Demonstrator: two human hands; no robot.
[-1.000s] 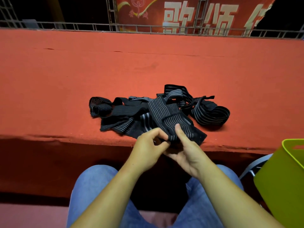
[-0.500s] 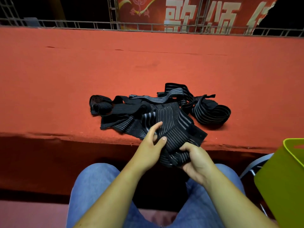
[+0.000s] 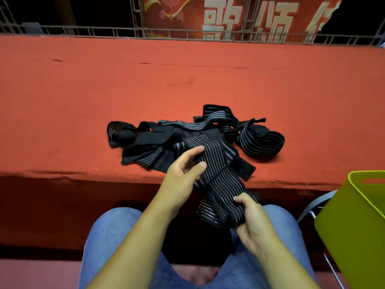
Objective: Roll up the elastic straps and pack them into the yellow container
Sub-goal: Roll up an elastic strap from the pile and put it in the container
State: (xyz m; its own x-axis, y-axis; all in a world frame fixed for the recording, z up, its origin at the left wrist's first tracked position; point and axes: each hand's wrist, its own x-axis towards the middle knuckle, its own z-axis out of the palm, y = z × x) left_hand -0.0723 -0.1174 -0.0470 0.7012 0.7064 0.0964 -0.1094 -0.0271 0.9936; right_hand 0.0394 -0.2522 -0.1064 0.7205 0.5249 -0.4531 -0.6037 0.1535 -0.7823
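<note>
- A red carpet-covered platform (image 3: 62,113) spans the whole width. A grey metal railing (image 3: 83,31) runs along its far edge, and a red banner with white characters (image 3: 229,15) hangs behind that.
- Blue denim jeans (image 3: 108,236) cover the person's knees, which sit just below the platform's front edge.
- A tangled pile of black elastic straps with thin grey stripes (image 3: 150,142) lies on the carpet near that front edge. Its leftmost end is a short, partly rolled piece (image 3: 119,135).
- The left hand (image 3: 179,180) reaches over the edge to the near side of the pile. Its fingers are loosely bent, with thumb and forefinger spread apart. Both tips touch the left edge of one strap without closing round it.
- That wide black grey-striped elastic strap (image 3: 216,176) runs from the pile down off the platform edge toward the lap, stretched between the two hands.
- The right hand (image 3: 254,224), above the right thigh, grips the strap's bunched lower end, with the thumb on top and the fingers curled underneath.
- A looped strap (image 3: 262,142) lies at the pile's right end, apart from both hands.
- A yellow-green plastic container (image 3: 354,236) stands at the far right, beside the right knee and below the platform top, on a metal chair frame (image 3: 316,202). Its inside is mostly hidden.
</note>
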